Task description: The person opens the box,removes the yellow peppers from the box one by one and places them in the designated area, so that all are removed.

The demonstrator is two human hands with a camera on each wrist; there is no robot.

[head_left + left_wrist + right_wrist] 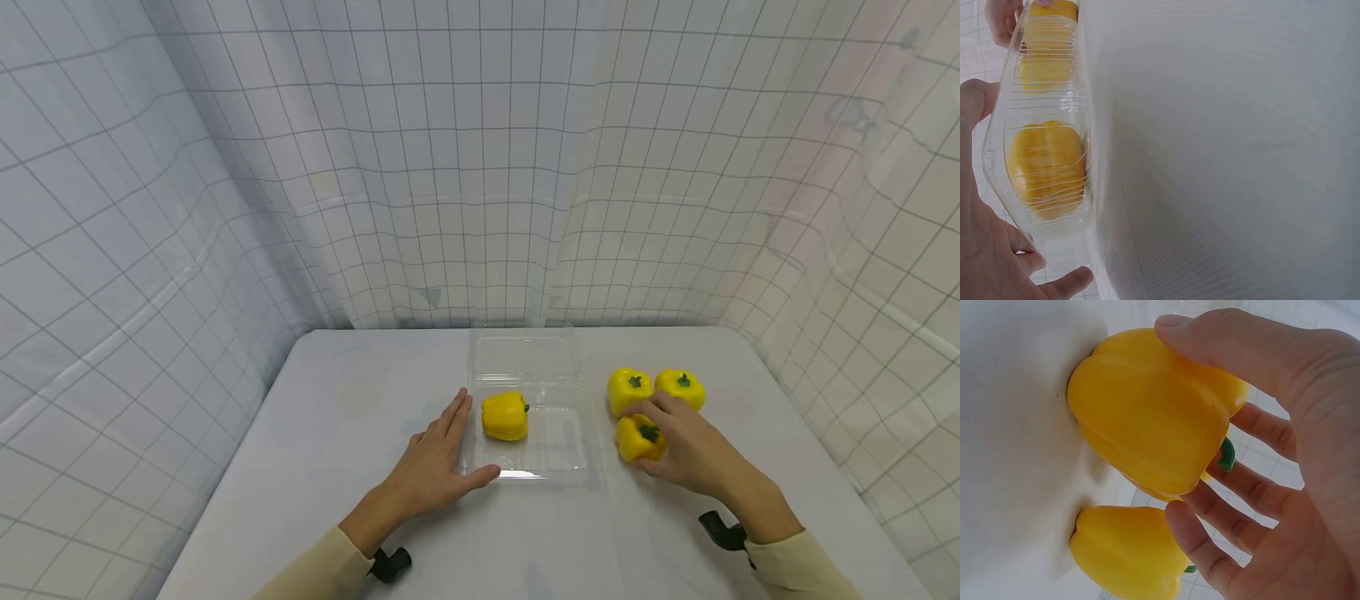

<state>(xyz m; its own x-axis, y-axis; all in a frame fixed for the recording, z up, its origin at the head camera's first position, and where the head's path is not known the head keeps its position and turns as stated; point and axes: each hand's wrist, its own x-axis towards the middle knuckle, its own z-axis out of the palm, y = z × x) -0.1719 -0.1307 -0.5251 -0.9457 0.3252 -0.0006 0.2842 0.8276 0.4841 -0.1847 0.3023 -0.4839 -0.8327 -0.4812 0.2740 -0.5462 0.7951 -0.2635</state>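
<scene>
In the head view, one yellow bell pepper (505, 417) lies on its side in the left part of a clear plastic clamshell box (555, 446), whose lid is folded back behind it. My left hand (435, 467) rests along the box's left edge, fingers straight and thumb at the front corner. To the right of the box, my right hand (693, 446) grips another yellow bell pepper (1147, 419) with a green stem. Its thumb lies on one side and its fingers curl round the other. That pepper stands on the table.
Two more yellow bell peppers stand just beyond my right hand, a left one (627, 388) and a right one (684, 387). The box's open lid (525, 354) reaches toward the back edge of the white table (375, 383). Gridded white curtains (450, 167) surround the table's back and sides.
</scene>
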